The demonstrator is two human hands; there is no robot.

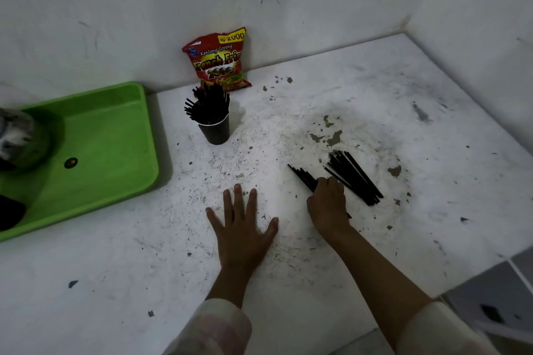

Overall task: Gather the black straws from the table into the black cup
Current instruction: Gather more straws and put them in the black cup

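Note:
A black cup (217,131) stands upright on the white table (288,268) near the back wall, with several black straws (208,105) sticking out of it. A loose pile of black straws (354,177) lies on the table to the right. My right hand (328,206) rests just left of that pile, fingers closed around a small bunch of black straws (302,176) that pokes out up and to the left. My left hand (240,226) lies flat on the table with fingers spread, holding nothing.
A green tray (95,153) sits at the left with a dark object and a grey bundle on it. A red snack bag (220,59) leans on the wall behind the cup. The table's edge and a tiled floor (504,282) show at lower right.

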